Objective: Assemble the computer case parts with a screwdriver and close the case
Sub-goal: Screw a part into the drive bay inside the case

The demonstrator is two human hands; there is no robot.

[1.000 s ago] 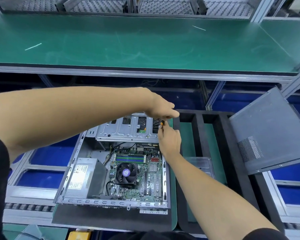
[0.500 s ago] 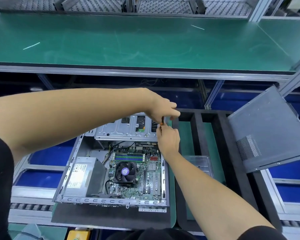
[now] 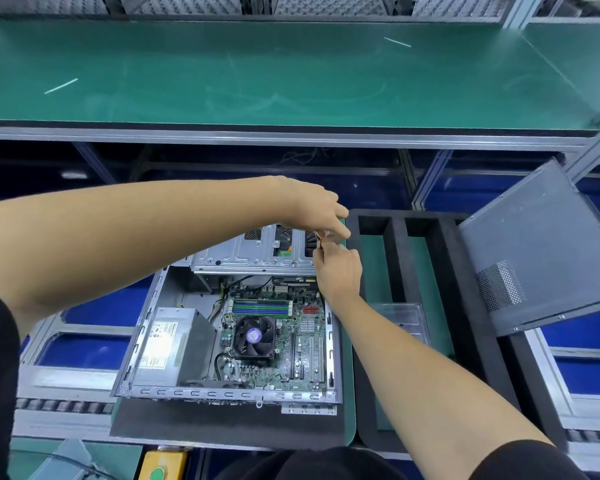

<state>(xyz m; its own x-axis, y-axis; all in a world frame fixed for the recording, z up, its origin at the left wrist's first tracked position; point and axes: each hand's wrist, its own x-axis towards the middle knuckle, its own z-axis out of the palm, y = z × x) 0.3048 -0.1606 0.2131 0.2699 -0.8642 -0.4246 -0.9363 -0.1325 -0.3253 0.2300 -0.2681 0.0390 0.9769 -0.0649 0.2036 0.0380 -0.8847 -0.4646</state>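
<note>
An open computer case (image 3: 142, 344) lies flat on a black mat, showing the motherboard (image 3: 305, 351), a CPU fan (image 3: 254, 337), a grey power supply (image 3: 168, 344) and a silver drive cage (image 3: 253, 254) at the far end. My left hand (image 3: 314, 207) reaches over the cage's right corner and pinches the top of a small orange-handled screwdriver (image 3: 321, 239). Just below it, my right hand (image 3: 338, 270) grips the tool's lower part, which is mostly hidden. The grey side panel (image 3: 534, 251) leans tilted at the right.
A black foam tray (image 3: 399, 265) with long slots sits right of the case, with a clear plastic box (image 3: 400, 317) in it. A green workbench shelf (image 3: 291, 74) spans the back. Blue bins sit under the frame. A yellow button box (image 3: 161, 465) is at the near edge.
Both hands stay at the cage's right corner; the left fingers have shifted slightly on the screwdriver's top. The case has not moved.
</note>
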